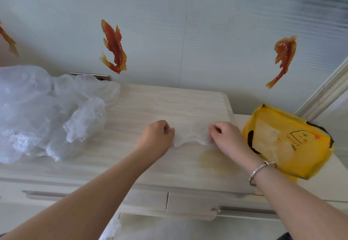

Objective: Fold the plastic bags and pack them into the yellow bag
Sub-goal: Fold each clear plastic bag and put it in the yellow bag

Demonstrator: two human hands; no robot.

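Observation:
A thin clear plastic bag (191,133) lies flat on the pale wooden cabinet top (160,104), stretched between my two hands. My left hand (157,136) pinches its left edge with curled fingers. My right hand (225,136), with a silver bracelet on its wrist, pinches the right edge. The yellow bag (288,142) with a duck print lies to the right of my right hand, over the cabinet's right edge, with pale plastic showing through it. A big heap of crumpled clear plastic bags (43,113) sits at the left.
The cabinet stands against a wall with orange fish stickers (114,46). Two drawers with metal handles (243,210) run along the cabinet front. A yellowish stain (209,158) marks the top near my right wrist. A scrap of plastic (112,228) hangs below the cabinet's front edge.

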